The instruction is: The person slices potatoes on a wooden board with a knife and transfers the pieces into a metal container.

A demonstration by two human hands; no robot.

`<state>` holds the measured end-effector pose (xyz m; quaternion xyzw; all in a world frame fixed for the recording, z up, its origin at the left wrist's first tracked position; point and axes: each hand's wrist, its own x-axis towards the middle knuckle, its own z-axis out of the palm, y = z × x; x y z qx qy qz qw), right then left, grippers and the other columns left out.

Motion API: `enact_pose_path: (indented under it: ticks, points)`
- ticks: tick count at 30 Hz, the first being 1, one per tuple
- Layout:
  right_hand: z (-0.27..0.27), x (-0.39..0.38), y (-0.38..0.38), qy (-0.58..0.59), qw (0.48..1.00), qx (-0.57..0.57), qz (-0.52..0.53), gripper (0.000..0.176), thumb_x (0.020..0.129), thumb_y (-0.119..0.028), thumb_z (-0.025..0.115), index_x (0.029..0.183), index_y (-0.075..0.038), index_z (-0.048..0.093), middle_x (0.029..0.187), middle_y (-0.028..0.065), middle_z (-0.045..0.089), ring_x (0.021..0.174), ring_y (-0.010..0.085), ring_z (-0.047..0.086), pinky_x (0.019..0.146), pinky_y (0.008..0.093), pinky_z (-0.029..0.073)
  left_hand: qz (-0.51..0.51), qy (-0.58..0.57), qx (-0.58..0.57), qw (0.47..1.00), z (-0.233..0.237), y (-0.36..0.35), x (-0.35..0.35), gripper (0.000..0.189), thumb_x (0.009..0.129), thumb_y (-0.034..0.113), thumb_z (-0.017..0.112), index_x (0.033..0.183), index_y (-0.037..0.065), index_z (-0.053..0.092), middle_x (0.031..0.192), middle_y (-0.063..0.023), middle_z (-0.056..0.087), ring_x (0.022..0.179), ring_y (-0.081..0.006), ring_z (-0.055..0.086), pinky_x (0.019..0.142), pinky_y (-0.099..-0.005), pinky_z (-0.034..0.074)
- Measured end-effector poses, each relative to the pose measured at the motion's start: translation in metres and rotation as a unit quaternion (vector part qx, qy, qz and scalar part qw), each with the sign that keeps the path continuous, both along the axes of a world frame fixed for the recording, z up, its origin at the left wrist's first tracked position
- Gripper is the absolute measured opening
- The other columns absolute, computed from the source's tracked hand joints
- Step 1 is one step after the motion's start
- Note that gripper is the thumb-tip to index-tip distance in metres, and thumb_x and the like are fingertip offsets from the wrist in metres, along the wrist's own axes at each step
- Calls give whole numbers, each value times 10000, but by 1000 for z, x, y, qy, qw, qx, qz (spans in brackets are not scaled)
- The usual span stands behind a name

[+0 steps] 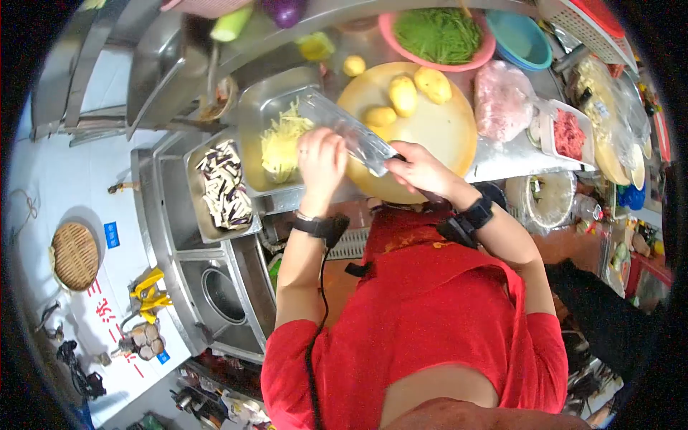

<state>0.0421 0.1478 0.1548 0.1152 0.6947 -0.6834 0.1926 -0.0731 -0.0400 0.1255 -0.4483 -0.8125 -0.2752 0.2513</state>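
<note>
Right hand (421, 170) is holding a cleaver (357, 136) by its handle, the blade slanting across the left edge of the round board (433, 132). Left hand (322, 159) is hanging near the right edge of the tray (266, 92) containing pale shreds (279, 147), its grip unclear.

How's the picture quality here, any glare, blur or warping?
Head view: strong fisheye bending, with black corners around the scene; head view: bright reflections on the cleaver; head view: the left hand looks slightly blurred, perhaps from motion, while the eggplant strips look sharper.
</note>
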Motion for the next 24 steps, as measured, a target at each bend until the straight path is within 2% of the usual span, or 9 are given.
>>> enact_pose_path:
  ticks: [4, 6, 8, 9, 10, 14, 18, 20, 24]
  points:
    - [5, -38, -29, 37, 998, 52, 8, 230, 863, -206, 484, 987, -21, 542, 564, 44, 486, 426, 130, 480, 418, 284, 418, 200, 3, -68, 977, -17, -66, -29, 124, 749, 82, 629, 852, 68, 561, 905, -89, 583, 893, -273, 543, 850, -392, 395]
    - [5, -49, -36, 57, 997, 57, 9, 196, 872, -199, 491, 943, -20, 531, 571, 30, 484, 427, 115, 475, 415, 272, 408, 218, 35, -38, 975, -13, -70, -20, 131, 749, 71, 621, 867, 68, 566, 904, -84, 585, 888, -279, 548, 855, -396, 395]
    - [1, -51, -43, 66, 996, 62, 15, 175, 880, -193, 499, 899, -20, 520, 577, 15, 482, 427, 100, 470, 412, 260, 399, 137, 32, 3, 990, 10, -50, 5, 148, 741, 73, 626, 879, 75, 573, 926, -81, 583, 913, -281, 545, 863, -401, 394]
    - [-1, -53, -46, 62, 997, 50, 13, 200, 866, -199, 499, 957, -25, 538, 584, 40, 505, 436, 120, 492, 420, 277, 412, 47, 25, -25, 998, 13, -45, 8, 176, 728, 80, 638, 893, 79, 577, 959, -81, 578, 957, -284, 532, 870, -408, 392]
    - [-2, -55, -48, 60, 997, 38, 11, 247, 851, -205, 498, 1015, -30, 557, 591, 65, 528, 444, 141, 515, 428, 294, 424, 46, 66, -61, 995, 16, -37, 14, 178, 719, 85, 640, 884, 81, 576, 955, -78, 576, 959, -281, 524, 866, -405, 394]
    - [-4, -39, -29, 68, 995, 49, -48, 262, 838, -204, 521, 1035, -36, 562, 636, 109, 575, 497, 193, 556, 468, 320, 443, 237, 25, -58, 970, -16, -58, 3, 151, 723, 89, 630, 865, 84, 579, 913, -67, 587, 913, -268, 527, 830, -391, 402]
    - [-13, 5, 31, 196, 930, 280, -132, 211, 819, -196, 554, 973, -53, 573, 759, 183, 616, 670, 366, 597, 598, 413, 475, 115, -115, -21, 986, -53, -32, 29, 211, 728, 107, 631, 930, 68, 585, 989, -84, 586, 978, -288, 516, 815, -396, 425]
    - [-22, 30, 59, 177, 908, 361, -121, 207, 813, -193, 558, 968, -58, 579, 770, 187, 618, 691, 374, 597, 606, 425, 477, 9, -159, -60, 985, -59, -1, 52, 262, 737, 131, 640, 982, 60, 585, 1069, -116, 555, 1017, -308, 505, 847, -404, 429]
    - [-41, 80, 86, 129, 859, 491, -66, 199, 801, -186, 558, 956, -67, 590, 761, 192, 616, 711, 380, 597, 616, 448, 479, -51, -190, 11, 980, -92, 39, 71, 282, 740, 145, 646, 997, 44, 585, 1106, -138, 521, 1024, -325, 499, 889, -416, 413]
